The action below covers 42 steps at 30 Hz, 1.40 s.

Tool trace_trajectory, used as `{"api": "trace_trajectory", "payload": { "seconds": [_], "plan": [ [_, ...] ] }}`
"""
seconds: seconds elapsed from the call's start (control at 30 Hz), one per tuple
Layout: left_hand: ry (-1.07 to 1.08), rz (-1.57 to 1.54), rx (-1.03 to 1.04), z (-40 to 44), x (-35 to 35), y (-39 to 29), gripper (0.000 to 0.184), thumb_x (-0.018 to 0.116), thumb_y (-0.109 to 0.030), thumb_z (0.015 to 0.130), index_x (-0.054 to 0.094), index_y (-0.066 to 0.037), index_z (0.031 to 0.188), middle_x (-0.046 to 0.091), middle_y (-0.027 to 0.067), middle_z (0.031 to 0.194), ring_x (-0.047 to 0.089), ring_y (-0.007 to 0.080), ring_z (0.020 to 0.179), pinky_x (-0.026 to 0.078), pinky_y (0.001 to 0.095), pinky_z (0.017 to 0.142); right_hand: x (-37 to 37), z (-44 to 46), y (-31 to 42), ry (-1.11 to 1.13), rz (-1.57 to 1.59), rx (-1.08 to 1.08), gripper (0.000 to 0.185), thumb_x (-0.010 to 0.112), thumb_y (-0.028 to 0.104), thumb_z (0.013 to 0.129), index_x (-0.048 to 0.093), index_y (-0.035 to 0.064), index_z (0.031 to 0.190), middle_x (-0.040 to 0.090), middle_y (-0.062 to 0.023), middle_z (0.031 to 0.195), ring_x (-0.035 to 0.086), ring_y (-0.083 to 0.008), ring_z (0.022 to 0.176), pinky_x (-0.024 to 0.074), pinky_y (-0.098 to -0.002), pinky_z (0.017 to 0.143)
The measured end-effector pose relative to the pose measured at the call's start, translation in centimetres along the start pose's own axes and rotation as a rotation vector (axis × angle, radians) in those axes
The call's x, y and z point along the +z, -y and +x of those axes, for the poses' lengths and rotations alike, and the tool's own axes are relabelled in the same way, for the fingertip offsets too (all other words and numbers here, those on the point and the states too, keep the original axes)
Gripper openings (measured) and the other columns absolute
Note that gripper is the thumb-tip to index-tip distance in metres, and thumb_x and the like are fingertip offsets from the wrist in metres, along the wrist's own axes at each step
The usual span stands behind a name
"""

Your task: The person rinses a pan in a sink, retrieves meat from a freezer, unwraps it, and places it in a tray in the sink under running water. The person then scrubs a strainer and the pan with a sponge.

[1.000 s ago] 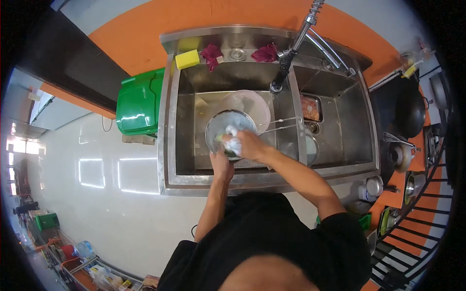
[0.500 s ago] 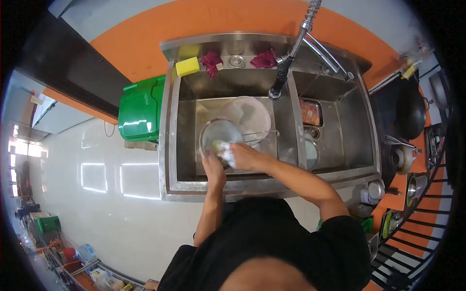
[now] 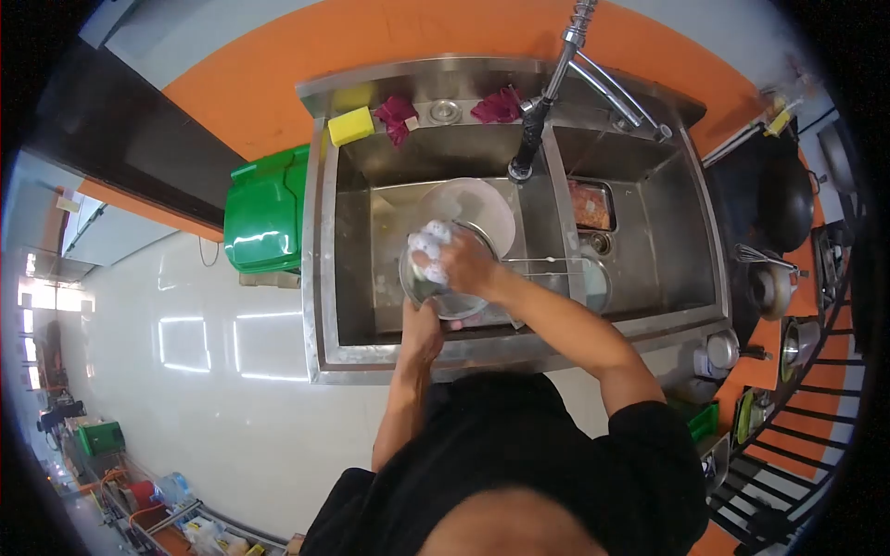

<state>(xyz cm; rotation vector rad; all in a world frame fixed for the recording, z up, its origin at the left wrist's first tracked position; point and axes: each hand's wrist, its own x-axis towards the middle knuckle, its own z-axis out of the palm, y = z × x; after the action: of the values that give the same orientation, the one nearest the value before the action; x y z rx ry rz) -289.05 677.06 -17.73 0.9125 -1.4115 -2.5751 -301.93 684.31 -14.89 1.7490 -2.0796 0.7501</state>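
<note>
A round metal strainer (image 3: 419,289) with a thin double-wire handle (image 3: 547,267) is tilted over the left basin. My left hand (image 3: 423,332) is closed around its near rim, and the fingers underneath are partly hidden. My right hand (image 3: 471,266) presses a foam-covered sponge (image 3: 430,250) against the inside of the strainer; white suds hide most of the sponge. Behind them a pale, wide bowl (image 3: 482,202) rests on the basin floor, partly covered by the strainer and my right hand.
A spring-neck faucet (image 3: 530,139) hangs over the left basin near the divider. The right basin holds a tray of reddish food (image 3: 591,205) and a round, pale-looking dish (image 3: 596,285). A yellow sponge (image 3: 350,127) and dark red cloths (image 3: 397,119) lie on the back ledge. A green bin (image 3: 267,213) stands left.
The strainer has shifted right and slightly nearer, its handle now reaching over the divider. My right hand and the foamy sponge have moved up over the strainer's inside. My left hand moved slightly right.
</note>
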Motion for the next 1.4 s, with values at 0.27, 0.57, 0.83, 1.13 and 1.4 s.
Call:
{"api": "trace_trajectory", "payload": {
  "seconds": [0.27, 0.57, 0.83, 1.13, 1.4],
  "plan": [
    [-0.085, -0.031, 0.117, 0.3, -0.1, -1.8, 0.043, 0.031, 0.004, 0.079, 0.042, 0.000, 0.120, 0.055, 0.0167, 0.108, 0.063, 0.0225, 0.076, 0.052, 0.0258, 0.042, -0.3, -2.5, 0.8, 0.379, 0.764, 0.488, 0.019, 0.055, 0.019, 0.081, 0.062, 0.0079, 0.095, 0.061, -0.0171, 0.087, 0.061, -0.0344, 0.081, 0.0492, -0.0416, 0.073],
    [-0.108, -0.027, 0.153, -0.6, 0.8, -2.1, 0.037, 0.034, -0.001, 0.083, 0.042, 0.001, 0.119, 0.058, 0.0154, 0.098, 0.063, 0.0233, 0.070, 0.050, 0.0260, 0.042, 0.3, -1.3, -0.1, 0.305, -0.031, 0.413, 0.017, 0.058, 0.014, 0.074, 0.063, 0.0089, 0.089, 0.061, -0.0183, 0.093, 0.061, -0.0298, 0.082, 0.0500, -0.0443, 0.066],
    [0.057, -0.045, -0.061, -0.4, 0.0, -1.0, 0.035, 0.038, -0.027, 0.096, 0.040, -0.001, 0.119, 0.059, 0.0159, 0.093, 0.061, 0.0254, 0.056, 0.050, 0.0277, 0.039, -0.9, -1.6, 1.4, 0.032, 0.509, 0.346, 0.020, 0.061, 0.014, 0.072, 0.064, 0.0069, 0.090, 0.061, -0.0156, 0.096, 0.060, -0.0330, 0.086, 0.0486, -0.0416, 0.075],
    [0.166, 0.080, 0.034, 0.4, -0.8, -1.7, 0.027, 0.048, -0.024, 0.092, 0.050, -0.004, 0.109, 0.057, 0.0087, 0.099, 0.059, 0.0194, 0.082, 0.049, 0.0285, 0.063, 0.0, -1.5, 1.5, 0.393, 0.519, 0.295, 0.029, 0.060, 0.019, 0.072, 0.061, 0.0118, 0.100, 0.057, -0.0171, 0.100, 0.057, -0.0363, 0.091, 0.0488, -0.0404, 0.073],
    [0.145, 0.086, 0.154, 1.2, -3.4, 1.9, 0.031, 0.049, -0.007, 0.088, 0.047, -0.002, 0.119, 0.055, 0.0068, 0.108, 0.056, 0.0182, 0.093, 0.048, 0.0343, 0.078, -1.0, 0.0, 1.2, 0.091, -0.192, 0.088, 0.015, 0.057, 0.017, 0.077, 0.064, 0.0134, 0.090, 0.061, -0.0145, 0.086, 0.062, -0.0274, 0.079, 0.0503, -0.0398, 0.066]
  ]
}}
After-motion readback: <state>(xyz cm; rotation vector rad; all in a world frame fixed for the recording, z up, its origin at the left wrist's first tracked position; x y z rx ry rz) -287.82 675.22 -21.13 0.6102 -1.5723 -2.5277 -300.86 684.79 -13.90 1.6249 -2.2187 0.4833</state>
